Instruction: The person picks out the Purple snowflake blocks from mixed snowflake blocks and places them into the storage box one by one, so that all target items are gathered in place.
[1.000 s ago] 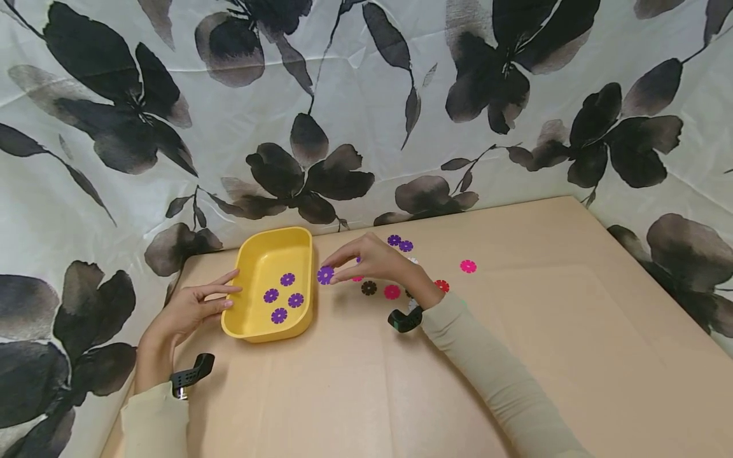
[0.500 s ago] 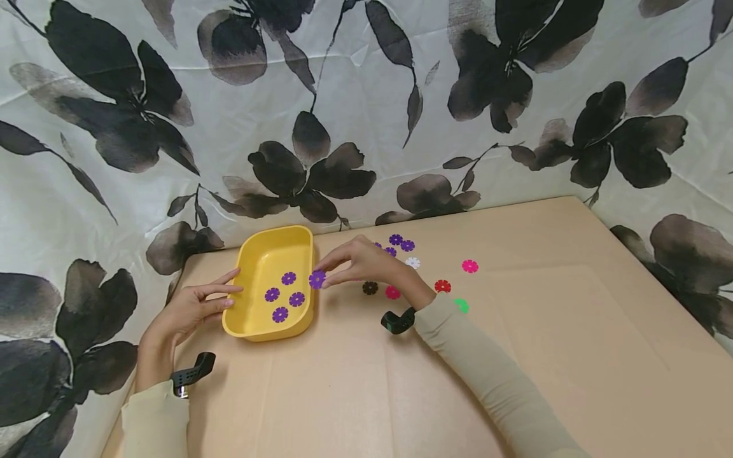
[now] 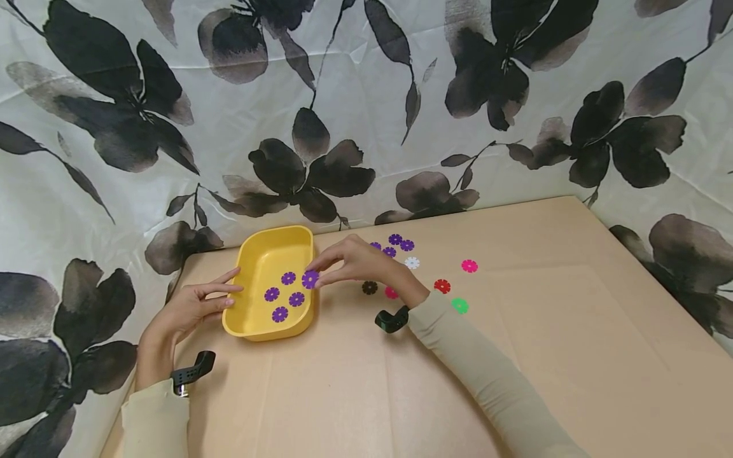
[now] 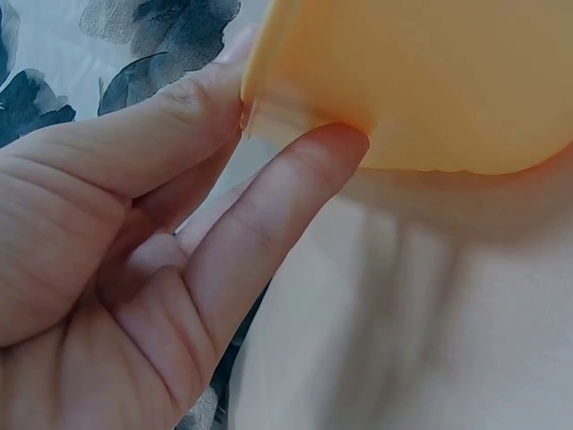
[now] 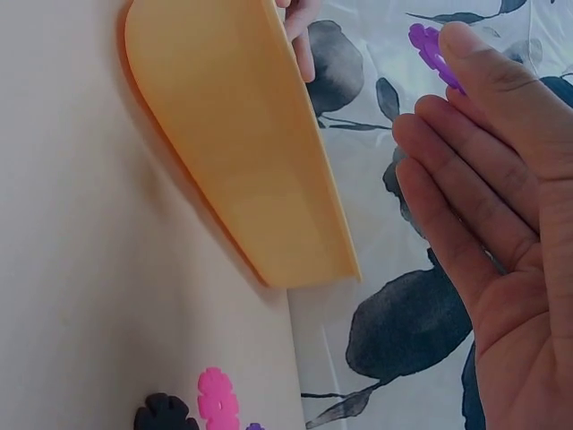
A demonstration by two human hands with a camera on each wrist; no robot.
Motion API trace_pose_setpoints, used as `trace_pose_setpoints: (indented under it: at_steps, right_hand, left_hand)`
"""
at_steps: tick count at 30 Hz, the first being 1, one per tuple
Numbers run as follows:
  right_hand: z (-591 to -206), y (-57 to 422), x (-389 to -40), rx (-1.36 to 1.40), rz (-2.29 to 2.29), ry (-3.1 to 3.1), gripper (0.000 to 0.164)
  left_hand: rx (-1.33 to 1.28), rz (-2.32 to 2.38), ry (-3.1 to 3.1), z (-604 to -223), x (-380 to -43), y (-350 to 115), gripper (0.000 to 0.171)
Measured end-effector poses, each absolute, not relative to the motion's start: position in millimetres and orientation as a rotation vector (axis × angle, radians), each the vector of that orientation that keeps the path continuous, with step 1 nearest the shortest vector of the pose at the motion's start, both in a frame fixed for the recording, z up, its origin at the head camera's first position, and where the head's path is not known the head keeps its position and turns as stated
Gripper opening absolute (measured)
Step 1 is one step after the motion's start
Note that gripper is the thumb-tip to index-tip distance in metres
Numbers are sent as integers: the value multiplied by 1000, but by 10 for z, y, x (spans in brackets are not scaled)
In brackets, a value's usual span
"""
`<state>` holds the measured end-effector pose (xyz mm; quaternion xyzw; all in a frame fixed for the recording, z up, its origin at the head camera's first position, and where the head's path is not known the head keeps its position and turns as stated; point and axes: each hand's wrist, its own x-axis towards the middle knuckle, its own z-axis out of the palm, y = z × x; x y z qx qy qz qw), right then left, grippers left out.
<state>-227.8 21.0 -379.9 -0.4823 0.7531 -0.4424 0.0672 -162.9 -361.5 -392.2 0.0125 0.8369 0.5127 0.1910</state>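
Observation:
In the head view my right hand (image 3: 366, 264) pinches a purple notched flower-shaped disc (image 3: 310, 279) between thumb and fingertips. The disc hangs over the right rim of a yellow tray (image 3: 252, 324). The right wrist view shows the same purple disc (image 5: 432, 54) at the thumb tip, with the other fingers extended below it. My left hand (image 3: 195, 308) holds the tray's left side. Up close, one fingertip (image 4: 336, 143) presses against the tray's outer surface while another digit meets its edge. Several purple discs (image 3: 279, 314) lie flat inside the tray.
Right of the tray, loose discs lie on the tan table (image 3: 515, 356): several purple ones (image 3: 395, 239), a white (image 3: 411, 262), a black (image 3: 369, 287), a red (image 3: 442, 286), a green (image 3: 460, 306) and pink ones (image 3: 469, 266). A floral cloth (image 3: 366, 95) hangs behind.
My right hand has moved left with the purple disc, from beside the tray to over its right rim. The forearm has uncovered the green disc. My left hand stays on the tray.

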Motion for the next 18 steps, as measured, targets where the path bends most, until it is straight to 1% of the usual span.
trace_pose_setpoints:
  at_steps: [18]
  right_hand:
    - [-3870, 12, -2319, -1511, -1369, 2218, 35]
  left_hand:
    - [32, 1453, 2340, -3938, -1637, -3611, 49]
